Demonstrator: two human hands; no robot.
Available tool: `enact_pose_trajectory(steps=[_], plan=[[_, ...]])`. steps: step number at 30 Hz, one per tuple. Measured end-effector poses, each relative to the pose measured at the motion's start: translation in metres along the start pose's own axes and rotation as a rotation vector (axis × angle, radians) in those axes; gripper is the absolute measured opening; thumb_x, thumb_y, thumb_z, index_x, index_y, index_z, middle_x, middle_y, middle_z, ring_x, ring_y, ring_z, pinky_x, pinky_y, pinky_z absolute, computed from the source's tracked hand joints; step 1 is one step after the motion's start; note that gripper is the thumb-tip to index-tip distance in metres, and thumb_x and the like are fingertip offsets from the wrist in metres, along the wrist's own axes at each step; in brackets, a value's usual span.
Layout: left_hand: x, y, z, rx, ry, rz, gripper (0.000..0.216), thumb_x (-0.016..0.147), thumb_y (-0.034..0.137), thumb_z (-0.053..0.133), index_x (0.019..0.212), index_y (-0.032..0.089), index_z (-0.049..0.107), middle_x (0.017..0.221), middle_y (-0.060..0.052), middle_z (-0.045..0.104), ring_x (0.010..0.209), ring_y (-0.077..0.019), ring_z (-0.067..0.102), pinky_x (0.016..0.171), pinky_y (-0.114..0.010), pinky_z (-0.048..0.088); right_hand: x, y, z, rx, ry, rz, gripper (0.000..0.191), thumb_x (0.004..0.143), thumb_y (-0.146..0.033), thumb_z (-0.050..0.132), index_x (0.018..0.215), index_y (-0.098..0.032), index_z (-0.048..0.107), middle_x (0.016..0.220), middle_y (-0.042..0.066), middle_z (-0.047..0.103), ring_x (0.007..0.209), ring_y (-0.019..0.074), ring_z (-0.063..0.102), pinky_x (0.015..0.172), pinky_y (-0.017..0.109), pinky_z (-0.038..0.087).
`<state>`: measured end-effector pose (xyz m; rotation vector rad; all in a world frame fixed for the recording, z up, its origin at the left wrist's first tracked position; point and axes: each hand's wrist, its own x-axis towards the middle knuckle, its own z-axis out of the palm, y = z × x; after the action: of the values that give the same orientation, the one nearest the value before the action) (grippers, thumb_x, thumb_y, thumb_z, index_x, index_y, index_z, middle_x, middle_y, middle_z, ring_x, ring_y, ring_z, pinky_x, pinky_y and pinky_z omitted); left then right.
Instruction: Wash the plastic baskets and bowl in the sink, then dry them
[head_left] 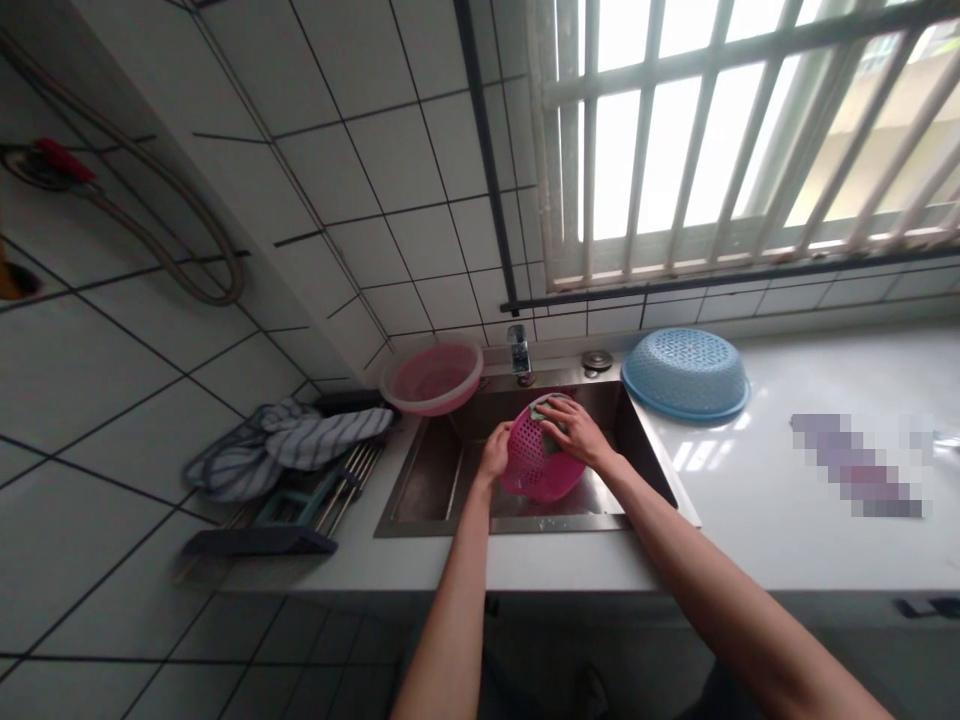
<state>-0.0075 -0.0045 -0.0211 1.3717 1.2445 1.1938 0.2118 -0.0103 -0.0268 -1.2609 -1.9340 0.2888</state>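
White desk [765,545] around steel sink [555,524], tiled walls beyond. Left hand [495,452] clamped on edge of pink colander [526,462]; right hand [571,427] holds green cloth [552,441] against it. Colander tilted over sink, between hands. Judged light, fairly stiff, slippery if wet; best gripped by rim. Left fingertips, most of cloth hidden; pixelated patch right of hands unreadable.

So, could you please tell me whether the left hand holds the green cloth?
No, the green cloth is under the right hand, while the left hand holds the pink basket.
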Motion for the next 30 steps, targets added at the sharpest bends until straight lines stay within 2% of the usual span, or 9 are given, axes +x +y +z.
enact_pose_trajectory(steps=[3,5,8,11,15,17,23,26,30], plan=[[0.002,0.004,-0.002,0.146,0.201,0.079,0.026,0.093,0.03,0.05,0.096,0.019,0.073,0.103,-0.009,0.079,0.099,-0.0231,0.071,0.095,-0.034,0.054,-0.002,-0.024,0.006,-0.118,-0.091,-0.098,0.043,0.112,-0.048,0.051,0.151,-0.037,0.066,0.161,0.005,0.058,0.147,0.0325,0.052,0.125,0.058,0.041],[0.001,0.006,-0.003,0.27,0.258,0.075,0.033,0.095,0.029,0.044,0.101,0.02,0.075,0.111,-0.011,0.08,0.105,-0.0243,0.073,0.097,-0.034,0.053,-0.004,-0.037,0.011,-0.171,-0.151,-0.164,0.045,0.112,-0.045,0.05,0.155,-0.037,0.061,0.165,0.005,0.054,0.149,0.0343,0.049,0.124,0.059,0.041],[0.0,0.009,-0.007,0.444,0.253,-0.11,0.049,0.102,0.048,0.039,0.088,0.02,0.077,0.106,-0.018,0.082,0.107,-0.0317,0.075,0.092,-0.037,0.053,-0.008,-0.05,0.016,-0.19,-0.201,-0.23,0.047,0.112,-0.038,0.05,0.159,-0.035,0.057,0.166,0.006,0.053,0.152,0.0352,0.045,0.123,0.06,0.041],[0.004,0.008,-0.013,0.448,0.251,-0.269,0.07,0.101,0.073,0.035,0.07,0.021,0.071,0.089,-0.022,0.08,0.1,-0.0369,0.075,0.084,-0.038,0.051,-0.011,-0.061,0.019,-0.157,-0.219,-0.334,0.044,0.111,-0.031,0.052,0.154,-0.032,0.062,0.162,0.007,0.058,0.152,0.0345,0.047,0.124,0.061,0.04],[0.009,0.003,-0.017,0.264,0.247,-0.256,0.081,0.09,0.093,0.033,0.061,0.023,0.063,0.068,-0.014,0.071,0.079,-0.0297,0.069,0.07,-0.035,0.046,-0.01,-0.069,0.019,-0.053,-0.221,-0.488,0.037,0.11,-0.029,0.055,0.142,-0.031,0.072,0.151,0.006,0.068,0.146,0.0291,0.055,0.127,0.057,0.037],[0.008,0.001,-0.017,0.237,0.261,-0.228,0.084,0.083,0.1,0.034,0.058,0.024,0.059,0.062,-0.009,0.064,0.068,-0.0246,0.06,0.063,-0.034,0.04,-0.007,-0.059,0.016,0.007,-0.186,-0.455,0.037,0.11,-0.031,0.055,0.142,-0.031,0.073,0.151,0.006,0.068,0.146,0.0274,0.056,0.127,0.054,0.039],[-0.002,-0.001,-0.007,0.19,0.273,-0.13,0.085,0.07,0.107,0.046,0.057,0.023,0.053,0.056,-0.001,0.05,0.058,-0.0159,0.043,0.056,-0.031,0.027,0.003,-0.004,0.008,0.068,0.011,0.008,0.049,0.111,-0.04,0.049,0.156,-0.024,0.061,0.16,0.013,0.059,0.15,0.0309,0.053,0.125,0.056,0.043],[-0.002,-0.002,-0.005,0.109,0.248,-0.069,0.086,0.067,0.106,0.052,0.063,0.02,0.058,0.059,0.0,0.051,0.06,-0.0146,0.042,0.057,-0.029,0.028,0.0,-0.015,0.01,-0.02,0.015,-0.04,0.046,0.111,-0.038,0.048,0.154,-0.032,0.063,0.163,0.007,0.056,0.155,0.0317,0.047,0.13,0.061,0.034],[0.002,-0.006,-0.009,0.033,0.263,-0.035,0.086,0.069,0.104,0.055,0.067,0.018,0.062,0.061,0.0,0.054,0.063,-0.0151,0.046,0.06,-0.028,0.033,-0.01,-0.058,0.018,-0.162,-0.06,-0.268,0.041,0.108,-0.033,0.056,0.148,-0.036,0.068,0.164,0.003,0.056,0.157,0.0335,0.042,0.132,0.066,0.024]])
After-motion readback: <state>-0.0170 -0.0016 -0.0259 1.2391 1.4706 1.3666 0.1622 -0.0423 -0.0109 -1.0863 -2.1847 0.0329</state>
